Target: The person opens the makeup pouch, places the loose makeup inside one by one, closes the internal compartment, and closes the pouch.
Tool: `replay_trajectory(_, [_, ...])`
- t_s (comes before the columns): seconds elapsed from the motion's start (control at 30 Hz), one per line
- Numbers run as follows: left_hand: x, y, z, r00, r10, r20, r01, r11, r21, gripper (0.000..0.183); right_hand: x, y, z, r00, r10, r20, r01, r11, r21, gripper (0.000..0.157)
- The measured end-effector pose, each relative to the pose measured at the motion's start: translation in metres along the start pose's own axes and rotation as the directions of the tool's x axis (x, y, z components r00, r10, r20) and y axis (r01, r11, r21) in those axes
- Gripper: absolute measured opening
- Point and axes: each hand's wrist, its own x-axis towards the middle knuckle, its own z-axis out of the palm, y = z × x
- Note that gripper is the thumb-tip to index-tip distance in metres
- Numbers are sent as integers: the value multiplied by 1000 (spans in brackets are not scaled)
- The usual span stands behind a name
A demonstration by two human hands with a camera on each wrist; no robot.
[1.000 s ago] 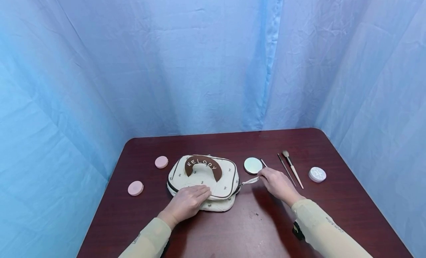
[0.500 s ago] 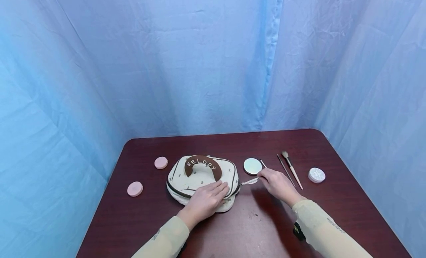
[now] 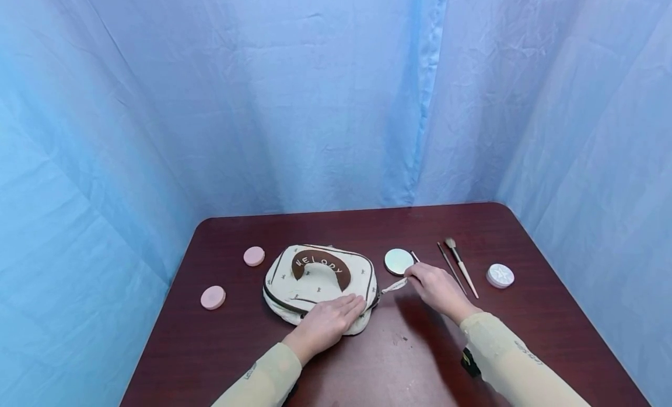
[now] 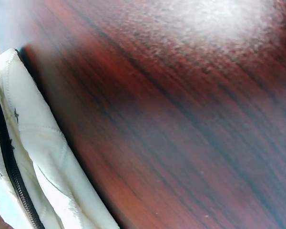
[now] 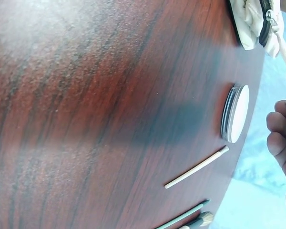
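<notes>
Head view. The white pouch (image 3: 319, 286) lies on the table (image 3: 378, 366), long axis running left to right across my front, dipping slightly toward my right. Its near right corner carries a pale strap (image 3: 395, 286), and what counts, I judge, is that line: the strap runs right and a little away from the corner to my right grip (image 3: 436, 287), so the pouch lies to the left of it, a short way off. Left grip (image 3: 326, 322) is nearer, touching: fingers extended and laid on the pouch's near edge, curled round nothing. Right grip is closed, pinching the strap's free end. A round case (image 3: 399, 261) sits just beyond that pinch.

Left wrist view. Pouch side along the left edge, zipper (image 4: 10, 164) running lengthwise down it. Only slivers of my fingers show; from here I cannot tell how they lie.

Right wrist view. Zipper slider (image 5: 271, 17) at the pouch corner, strap reaching from it to my curled fingertips (image 5: 276, 123). Those fingers are clear of the round case; a short brush (image 5: 196, 168) lies near it. Whether the zipper is fully closed, I cannot tell.
</notes>
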Motion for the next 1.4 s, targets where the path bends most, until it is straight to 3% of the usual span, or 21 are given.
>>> replay_trajectory(0.4, [-12, 0, -3, 998, 56, 14, -54, 995, -84, 40, 15, -2, -3, 996, 75, 58, -73, 997, -22, 9])
replay_trajectory(0.8, [-21, -3, 1, 989, 139, -47, -144, 981, -129, 41, 34, 0, -1, 991, 115, 73, -113, 993, -35, 9])
replay_trajectory(1.0, [-21, -1, -1, 984, 174, -37, -178, 973, -145, 40, 45, 2, -2, 980, 161, 118, -154, 986, -65, 11])
replay_trajectory(1.23, [-22, 3, -4, 981, 192, -18, -192, 962, -192, 38, 60, 3, -6, 951, 249, 186, -235, 968, -92, 14])
replay_trajectory(1.4, [-23, 6, -4, 971, 237, -17, -237, 959, -154, 38, 71, 2, -7, 942, 273, 196, -260, 961, -90, 13])
